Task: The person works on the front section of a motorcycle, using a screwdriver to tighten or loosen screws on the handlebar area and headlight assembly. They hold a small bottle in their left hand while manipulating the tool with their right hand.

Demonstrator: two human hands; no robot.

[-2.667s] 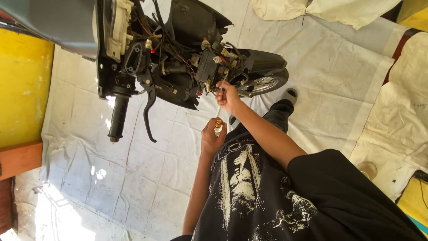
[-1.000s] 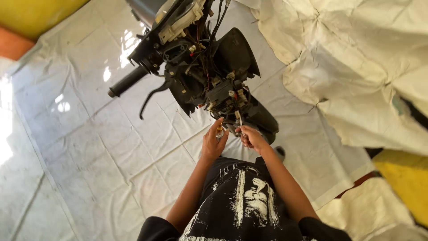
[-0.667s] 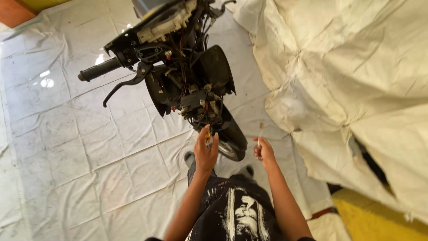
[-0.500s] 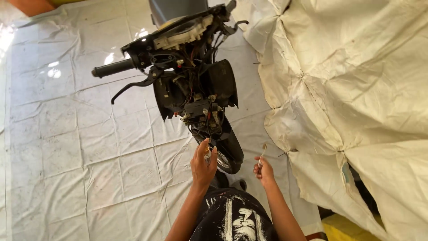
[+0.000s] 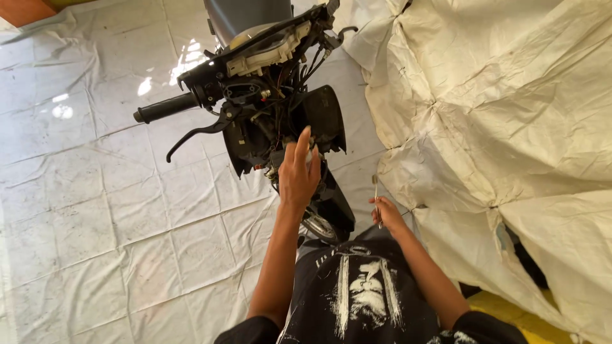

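The left hand is raised at the centre of the frame, back toward the camera, its fingers stretched up against the stripped front of the motorcycle. The fingertips lie on the exposed wiring and dark bracket just below the handlebar; whether they pinch anything there cannot be told, since the hand hides its own palm side.

The right hand sits lower, right of centre, clenched around the lower end of a thin metal tool, likely a screwdriver, whose shaft points straight up. That hand is apart from the machine, near the edge of the cream cloth cover that fills the right side of the frame.

The motorcycle stands in the upper middle, its fairing off. 1 black handlebar grip juts toward the upper left, with the brake lever curving beneath it. A pale instrument housing sits on top. The front wheel shows just below the left hand. A white tarp covers the floor across the left half.
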